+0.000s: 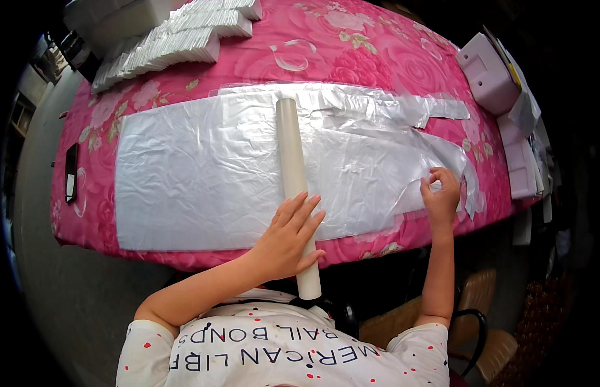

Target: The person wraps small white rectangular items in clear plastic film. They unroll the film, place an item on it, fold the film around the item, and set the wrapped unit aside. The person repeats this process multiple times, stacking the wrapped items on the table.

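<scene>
A stack of thin, translucent whitish plastic bags lies flat across the table, with creased handle strips at its right end. Across the middle of it rests a long cream-coloured tube, its near end sticking out past the table edge. My left hand lies over the near part of this tube, fingers stretched and spread. At the right end of the bags, my right hand has thumb and forefinger pinched together at the loose edge of a plastic bag. The exact spot between those fingertips is hard to make out.
The table has a pink floral cloth. Folded white packets stand in rows at the far left, beside a pale bin. A dark phone lies near the left edge. Pinkish plastic containers line the right side. A chair stands at the near right.
</scene>
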The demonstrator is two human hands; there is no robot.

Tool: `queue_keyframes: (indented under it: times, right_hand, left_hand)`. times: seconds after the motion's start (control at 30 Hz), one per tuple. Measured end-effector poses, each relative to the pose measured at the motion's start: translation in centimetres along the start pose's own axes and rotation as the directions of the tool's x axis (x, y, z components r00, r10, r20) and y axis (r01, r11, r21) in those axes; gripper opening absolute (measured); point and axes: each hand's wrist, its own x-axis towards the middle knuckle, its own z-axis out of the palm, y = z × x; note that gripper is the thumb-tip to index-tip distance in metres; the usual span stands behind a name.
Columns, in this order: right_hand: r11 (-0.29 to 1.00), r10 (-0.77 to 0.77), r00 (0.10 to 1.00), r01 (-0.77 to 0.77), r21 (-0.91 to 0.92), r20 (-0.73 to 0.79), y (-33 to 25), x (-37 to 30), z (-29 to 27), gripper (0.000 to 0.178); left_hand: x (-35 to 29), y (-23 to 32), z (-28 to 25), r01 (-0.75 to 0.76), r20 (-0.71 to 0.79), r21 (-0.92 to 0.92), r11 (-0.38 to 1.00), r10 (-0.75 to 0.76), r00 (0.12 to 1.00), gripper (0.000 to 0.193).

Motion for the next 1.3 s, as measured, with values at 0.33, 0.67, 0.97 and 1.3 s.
queue_keyframes:
  times: [0.33,0.67,0.97,1.3]
  right_hand:
    - [0.565,-0.603,0.707,0.053,0.823,0.369,-20.5,-6.8,0.6,0.040]
    - [0.996,0.083,0.904,-0.059,-0.068,0.418,-9.6,-7.7,4.6,0.061]
    - [0.896,0.444,0.895,-0.444,-0.008,0.046,-8.5,-6.3,-1.3,0.028]
    - [0.844,0.148,0.509,-0.512,0.160,0.848,-18.8,-11.6,0.0,0.049]
  left_hand:
    - [-0.8,-2.8,-5.8,0.526,0.477,-0.850,-0.014,-0.442,0.760,0.023]
    - [-12.8,-14.6,-19.0,0.780,0.326,-0.581,0.233,-0.811,0.485,0.022]
    - [-11.3,-14.3,-17.6,0.529,-0.340,0.252,0.810,-0.438,0.832,0.032]
    - [0.3,-5.5,-2.2,0.128,-0.159,-0.075,0.989,-0.138,0.978,0.052]
